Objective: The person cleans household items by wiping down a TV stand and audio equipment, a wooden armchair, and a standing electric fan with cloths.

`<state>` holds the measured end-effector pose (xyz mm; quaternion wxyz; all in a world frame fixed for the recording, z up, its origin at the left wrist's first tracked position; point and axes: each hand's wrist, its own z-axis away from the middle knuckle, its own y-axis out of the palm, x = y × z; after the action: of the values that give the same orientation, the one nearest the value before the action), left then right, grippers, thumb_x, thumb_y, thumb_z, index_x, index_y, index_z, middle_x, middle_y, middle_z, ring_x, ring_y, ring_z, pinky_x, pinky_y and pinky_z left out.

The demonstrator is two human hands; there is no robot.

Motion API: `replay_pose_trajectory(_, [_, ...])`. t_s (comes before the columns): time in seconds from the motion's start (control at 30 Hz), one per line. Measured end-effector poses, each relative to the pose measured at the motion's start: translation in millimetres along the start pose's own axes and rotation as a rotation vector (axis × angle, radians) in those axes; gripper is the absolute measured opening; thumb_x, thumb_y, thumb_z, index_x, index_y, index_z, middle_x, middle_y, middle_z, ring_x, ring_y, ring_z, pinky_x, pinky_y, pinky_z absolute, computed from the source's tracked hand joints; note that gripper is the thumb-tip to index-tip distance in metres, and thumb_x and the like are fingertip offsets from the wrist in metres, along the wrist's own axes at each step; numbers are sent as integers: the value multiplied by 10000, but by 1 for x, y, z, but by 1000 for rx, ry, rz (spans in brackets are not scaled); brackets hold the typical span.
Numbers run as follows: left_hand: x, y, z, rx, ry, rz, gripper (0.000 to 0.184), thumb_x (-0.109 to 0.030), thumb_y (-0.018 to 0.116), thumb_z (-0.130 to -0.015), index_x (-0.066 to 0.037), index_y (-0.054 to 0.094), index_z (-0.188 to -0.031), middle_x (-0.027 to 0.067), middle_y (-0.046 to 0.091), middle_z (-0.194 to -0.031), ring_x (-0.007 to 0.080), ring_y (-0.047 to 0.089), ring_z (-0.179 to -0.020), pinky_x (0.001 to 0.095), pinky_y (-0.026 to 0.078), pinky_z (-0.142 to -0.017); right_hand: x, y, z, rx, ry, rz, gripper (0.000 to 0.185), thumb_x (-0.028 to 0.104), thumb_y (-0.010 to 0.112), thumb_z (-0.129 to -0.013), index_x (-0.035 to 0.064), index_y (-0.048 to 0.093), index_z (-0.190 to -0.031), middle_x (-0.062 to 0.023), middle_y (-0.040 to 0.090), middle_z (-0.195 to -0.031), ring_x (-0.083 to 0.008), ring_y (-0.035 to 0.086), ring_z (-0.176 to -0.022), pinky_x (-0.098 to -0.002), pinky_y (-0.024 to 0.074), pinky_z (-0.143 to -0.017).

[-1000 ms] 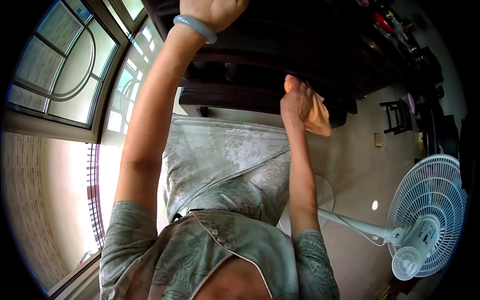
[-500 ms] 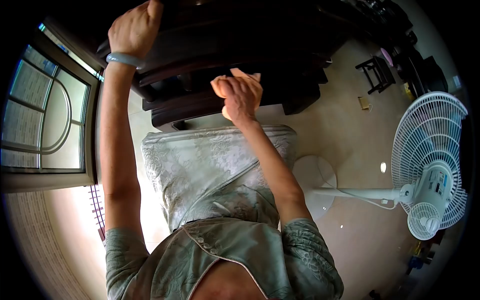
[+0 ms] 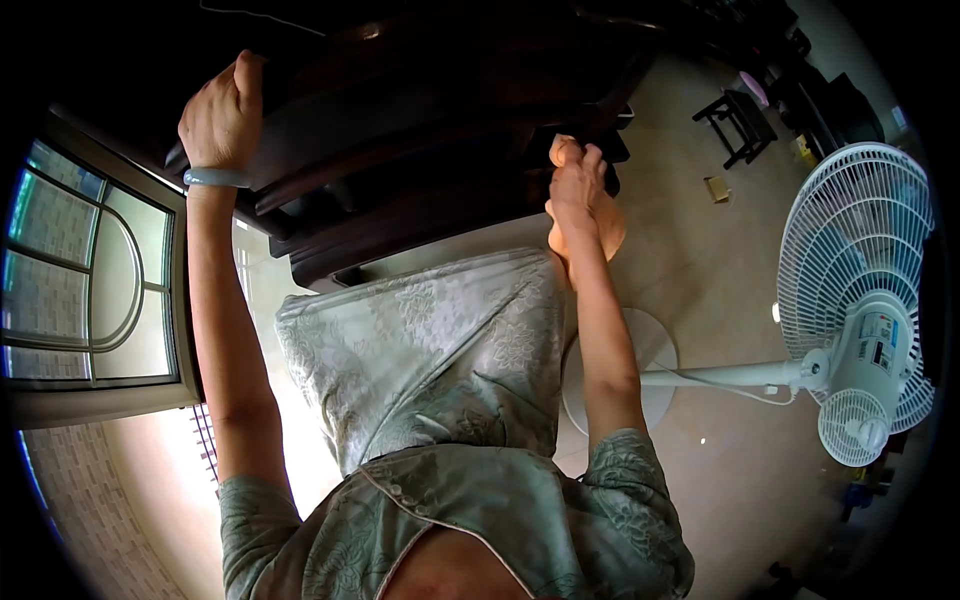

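Observation:
An orange-peach cloth [image 3: 611,230] is bunched in my right hand [image 3: 578,190]. Part of it pokes out above the fingers, and the rest hangs below the wrist. The hand is closed around it, in front of the right end of a large dark wooden piece of furniture [image 3: 420,130]. Up at the left, my left hand [image 3: 220,118], with a pale bangle [image 3: 216,178] at the wrist, is curled over the furniture's dark edge. Its fingertips are hidden in shadow.
A white standing fan [image 3: 850,260] is to my right, its round base [image 3: 640,370] on the tiled floor near my legs. An open window [image 3: 90,265] is on the left. A small dark stool [image 3: 737,125] stands farther back at the right.
My right hand has moved right with the orange-peach cloth, toward the furniture's right end. My left hand appears lower and slightly farther left as the view shifts.

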<state>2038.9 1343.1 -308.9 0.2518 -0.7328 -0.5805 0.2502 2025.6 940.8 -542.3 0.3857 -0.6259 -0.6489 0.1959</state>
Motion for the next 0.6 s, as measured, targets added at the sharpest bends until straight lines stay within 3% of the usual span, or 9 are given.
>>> replay_pose_trajectory(0.07, [-1, 0, 0, -20, 4, 0, 521, -428, 294, -1020, -146, 732, -1003, 144, 705, -868, 354, 665, -867, 432, 521, -756, 23, 8, -10, 150, 191, 196, 333, 122, 592, -873, 57, 592, -1199, -136, 510, -1134, -350, 527, -1057, -406, 502, -894])
replay_pose_trajectory(0.13, [1, 1, 1, -12, 19, 3, 527, -431, 276, -1020, -164, 730, -1025, 145, 707, -886, 353, 665, -868, 433, 519, -759, 34, -7, -15, 292, 179, 138, 309, 124, 551, -904, 44, 593, -1199, -135, 516, -1146, -339, 521, -1075, -396, 502, -895])
replay_pose_trajectory(0.17, [2, 2, 1, -8, 24, -5, 524, -423, 267, -1022, -172, 728, -1037, 141, 709, -899, 352, 666, -870, 433, 519, -762, 34, -2, -11, 234, 69, 170, 266, 123, 520, -923, 50, 615, -1160, -136, 525, -1162, -331, 521, -1076, -399, 501, -898])
replay_pose_trajectory(0.2, [1, 2, 0, -8, 31, -10, 522, -415, 259, -1023, -181, 725, -1049, 137, 711, -912, 351, 666, -871, 432, 519, -766, 41, -9, -8, 287, 26, 129, 272, 108, 610, -861, 51, 634, -1127, -137, 532, -1187, -335, 510, -1096, -413, 498, -907])
replay_pose_trajectory(0.27, [4, 5, 0, -44, 93, -74, 518, -389, 244, -1032, -195, 722, -1069, 114, 717, -932, 346, 668, -875, 420, 522, -768, 49, -10, 3, 243, 8, -27, 342, -32, 656, -729, 60, 629, -1057, -141, 539, -1221, -361, 490, -1120, -409, 449, -957])
replay_pose_trajectory(0.4, [11, 7, 1, -51, 114, -122, 521, -394, 238, -1039, -200, 719, -1085, 108, 718, -943, 336, 671, -884, 413, 526, -764, 22, -16, 21, 66, -145, -408, 504, -107, 603, -718, 38, 607, -1200, -130, 537, -1258, -362, 508, -1110, -421, 434, -967])
replay_pose_trajectory(0.47, [15, 7, 2, -24, 102, -118, 524, -397, 235, -1042, -201, 719, -1087, 105, 719, -957, 333, 671, -893, 410, 528, -766, 12, -27, 37, 124, -105, -588, 527, -116, 575, -713, 56, 619, -1208, -114, 540, -1261, -354, 525, -1095, -420, 456, -952])
replay_pose_trajectory(0.53, [21, 9, 3, -62, 139, -102, 533, -412, 232, -1043, -204, 721, -1089, 98, 719, -992, 329, 669, -919, 406, 530, -776, -4, -31, 38, 140, -139, -648, 481, -159, 577, -674, 68, 678, -1085, -101, 601, -1154, -336, 563, -1050, -398, 511, -877])
replay_pose_trajectory(0.6, [24, 10, 1, -59, 139, -76, 538, -431, 239, -1041, -207, 727, -1092, 99, 716, -1019, 324, 666, -941, 400, 523, -797, -35, -27, 30, 203, -24, -781, 440, -141, 581, -673, 60, 679, -1053, -121, 622, -1090, -332, 586, -1008, -398, 514, -868])
